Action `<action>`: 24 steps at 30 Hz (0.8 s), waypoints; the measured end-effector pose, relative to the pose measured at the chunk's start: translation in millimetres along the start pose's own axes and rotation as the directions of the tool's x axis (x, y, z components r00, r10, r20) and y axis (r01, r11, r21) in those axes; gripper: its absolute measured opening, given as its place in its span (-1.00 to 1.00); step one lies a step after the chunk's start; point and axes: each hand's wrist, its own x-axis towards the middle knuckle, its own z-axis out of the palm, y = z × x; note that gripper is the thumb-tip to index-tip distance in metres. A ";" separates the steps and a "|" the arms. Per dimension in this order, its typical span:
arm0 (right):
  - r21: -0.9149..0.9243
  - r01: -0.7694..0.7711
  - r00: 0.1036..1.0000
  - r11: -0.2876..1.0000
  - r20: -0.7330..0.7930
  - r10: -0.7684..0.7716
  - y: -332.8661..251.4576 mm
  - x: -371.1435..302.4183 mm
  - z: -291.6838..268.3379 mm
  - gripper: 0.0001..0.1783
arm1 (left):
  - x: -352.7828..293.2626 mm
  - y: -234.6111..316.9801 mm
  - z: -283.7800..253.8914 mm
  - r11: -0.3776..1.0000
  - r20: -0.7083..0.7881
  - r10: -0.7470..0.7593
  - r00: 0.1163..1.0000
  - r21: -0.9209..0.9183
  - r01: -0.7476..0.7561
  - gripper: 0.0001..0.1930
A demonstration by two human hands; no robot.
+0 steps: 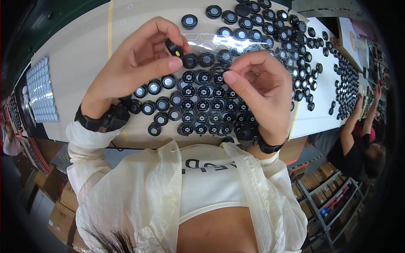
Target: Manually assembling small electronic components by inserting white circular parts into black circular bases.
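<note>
My left hand pinches a small black round puck, tilted on edge, with a yellow spot on its rim. To its right, the thumb and fingers of my right hand are closed on a thin dark round sticker, seen nearly edge-on. Below both hands lies a clear sheet with rows of round black stickers, each bearing a white mark. The sheet's far part shows bare circle outlines and strong glare. Several black pucks with pale round centres lie beside and partly under the sheet.
A large group of loose black pucks spreads over the far right of the table. At the left lies a sheet of pale round stickers. Another person works at the right, beside more pucks. Cardboard boxes stand below at the left.
</note>
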 end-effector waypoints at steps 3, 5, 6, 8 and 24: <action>0.140 0.047 0.998 0.989 0.038 -0.052 9.8 2.7 7.9 -0.84 | 2.9 -8.1 11.7 0.994 0.038 0.003 0.999 -0.105 0.001 -0.67; 0.247 0.038 0.996 0.968 0.069 -0.057 12.3 3.6 7.7 -0.83 | 6.4 -4.8 19.9 0.993 0.037 0.025 0.999 -0.114 -0.021 -0.66; 0.248 0.038 0.997 0.968 0.062 -0.055 12.8 4.3 8.2 -0.83 | 8.5 -3.7 24.1 0.991 0.029 0.050 0.998 -0.124 -0.047 -0.64; 0.371 0.064 0.998 0.927 -0.009 -0.065 12.1 6.6 10.2 -0.81 | 11.0 -5.4 29.1 0.993 0.009 0.083 0.996 -0.081 -0.082 -0.62; 0.212 0.174 0.979 0.962 -0.144 -0.145 19.5 11.2 12.2 -0.82 | 21.6 0.5 46.1 0.981 -0.274 0.134 0.952 0.175 -0.088 -0.54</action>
